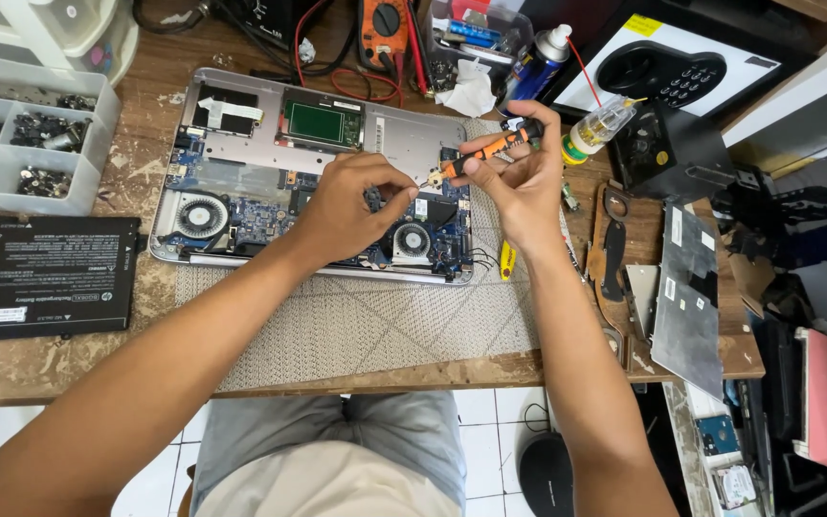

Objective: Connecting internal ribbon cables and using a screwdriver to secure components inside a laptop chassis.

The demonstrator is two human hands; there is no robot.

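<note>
Grey woven mat (366,321) lies nearest on the wooden table (69,369), under the open laptop (404,144), probably so the case does not slide or scratch; the 2 fans (201,215) face up because the bottom cover is off. The left hand (346,206) rests over the board, its fingertips (404,191) pinched together near the tool tip, as if to keep a very small part, but what they pinch I cannot tell; the right hand (519,182) is closed around an orange and black screwdriver (490,148), held slanted with the tip toward the left fingers, above the laptop's right side. To the left lies a black battery (45,273), put aside; further, a tray (35,134) keeps small dark parts sorted; at the far edge stand a multimeter (382,29), a spray can (538,62) and a small bottle (595,129), within reach.
</note>
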